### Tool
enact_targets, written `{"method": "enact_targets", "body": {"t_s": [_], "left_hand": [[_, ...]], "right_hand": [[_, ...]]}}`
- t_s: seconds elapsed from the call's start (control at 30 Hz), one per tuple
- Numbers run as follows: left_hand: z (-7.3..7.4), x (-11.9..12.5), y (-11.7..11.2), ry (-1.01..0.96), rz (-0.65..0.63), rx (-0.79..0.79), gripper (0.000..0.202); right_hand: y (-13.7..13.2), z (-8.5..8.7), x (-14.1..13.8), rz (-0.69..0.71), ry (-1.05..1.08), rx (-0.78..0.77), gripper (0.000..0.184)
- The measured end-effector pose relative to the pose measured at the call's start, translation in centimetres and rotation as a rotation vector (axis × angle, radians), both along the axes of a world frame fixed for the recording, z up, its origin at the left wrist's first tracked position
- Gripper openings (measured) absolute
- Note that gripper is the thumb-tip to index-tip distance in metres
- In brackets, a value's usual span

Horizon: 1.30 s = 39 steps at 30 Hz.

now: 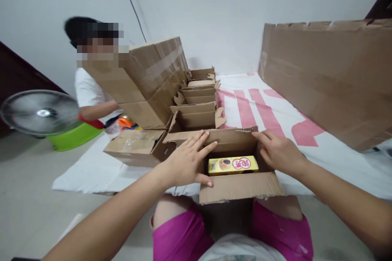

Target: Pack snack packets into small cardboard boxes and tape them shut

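Note:
An open cardboard box (pixel 241 187) sits at the table's near edge in front of my lap, its front flap folded out toward me. Inside lies a yellow printed carton (pixel 233 164) with red lettering. My left hand (pixel 191 161) rests on the box's left side, fingers spread over the flap and rim, thumb near the front flap. At the right back corner, my right hand (pixel 277 151) pinches the cardboard edge, its lower fingers curled beside the right wall. Neither hand touches the yellow carton.
Beyond it runs a row of open cardboard boxes (pixel 197 116). Stacked boxes (pixel 153 77) and a lower closed box (pixel 134 142) stand left. A large cardboard panel (pixel 330 85) rises at right. Across the table sits another person (pixel 92 94), near a fan (pixel 43 112) and green basin (pixel 73 135).

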<state>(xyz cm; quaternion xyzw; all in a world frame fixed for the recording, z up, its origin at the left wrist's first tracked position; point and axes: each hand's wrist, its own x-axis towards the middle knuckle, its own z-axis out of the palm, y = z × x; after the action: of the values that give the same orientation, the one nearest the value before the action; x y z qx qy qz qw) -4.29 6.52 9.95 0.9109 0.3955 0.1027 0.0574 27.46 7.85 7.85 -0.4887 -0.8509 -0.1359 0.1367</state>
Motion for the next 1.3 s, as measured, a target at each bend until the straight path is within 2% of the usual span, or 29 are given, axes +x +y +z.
{"method": "enact_targets", "body": {"t_s": [0.1, 0.17, 0.23, 0.3, 0.37, 0.47, 0.53, 0.63, 0.73, 0.83, 0.97, 1.07, 1.13, 1.23, 1.3], "left_hand": [[-0.7, -0.4, 0.0, 0.144, 0.047, -0.128, 0.117], [-0.9, -0.2, -0.1, 0.267, 0.091, -0.191, 0.121], [-0.9, 0.1, -0.2, 0.342, 0.123, -0.215, 0.122], [-0.9, 0.5, -0.3, 0.357, 0.123, -0.209, 0.12], [-0.9, 0.6, -0.5, 0.33, 0.098, -0.2, 0.117], [-1.1, 0.5, -1.2, 0.25, 0.067, -0.216, 0.11], [-1.4, 0.4, -2.1, 0.168, 0.036, -0.245, 0.11], [-2.0, 0.3, -3.5, 0.044, -0.032, -0.278, 0.114], [-2.6, 0.4, -4.3, -0.037, -0.043, -0.304, 0.115], [-3.1, 0.6, -4.4, -0.1, -0.017, -0.313, 0.103], [-3.2, 1.1, -4.3, -0.128, 0.055, -0.311, 0.088], [-2.5, 0.9, -4.8, -0.101, 0.081, -0.321, 0.084], [-1.6, -0.1, -5.2, -0.077, 0.088, -0.321, 0.084], [0.0, -2.8, -5.7, -0.034, 0.105, -0.323, 0.071], [0.4, -5.1, -5.8, 0.002, 0.132, -0.298, 0.057]], "right_hand": [[0.1, 0.0, 1.0, -0.053, -0.03, 0.086, 0.025], [0.0, 0.1, 1.3, -0.033, -0.035, 0.134, 0.018], [-0.2, 0.2, 1.0, 0.063, 0.002, 0.077, 0.02], [-0.5, 0.4, 0.3, 0.195, 0.037, -0.072, 0.021], [-0.7, 0.5, -0.5, 0.261, 0.017, -0.199, 0.023], [-0.8, 0.8, -1.4, 0.273, -0.082, -0.293, 0.036], [-1.0, 1.0, -1.6, 0.284, -0.125, -0.329, 0.03], [-1.3, 1.1, -1.7, 0.3, -0.153, -0.318, 0.033], [-1.4, 0.8, -1.7, 0.303, -0.173, -0.287, 0.037], [-1.1, 0.5, -2.0, 0.306, -0.198, -0.299, 0.037], [-1.0, 0.4, -2.6, 0.313, -0.191, -0.363, 0.055], [-1.7, 0.8, -2.8, 0.332, -0.106, -0.363, 0.046], [-2.4, 1.3, -2.3, 0.38, 0.022, -0.303, 0.041], [-3.2, 1.8, -0.6, 0.42, 0.28, -0.193, 0.045], [-3.2, 1.5, 0.8, 0.401, 0.457, -0.149, 0.045]]}}
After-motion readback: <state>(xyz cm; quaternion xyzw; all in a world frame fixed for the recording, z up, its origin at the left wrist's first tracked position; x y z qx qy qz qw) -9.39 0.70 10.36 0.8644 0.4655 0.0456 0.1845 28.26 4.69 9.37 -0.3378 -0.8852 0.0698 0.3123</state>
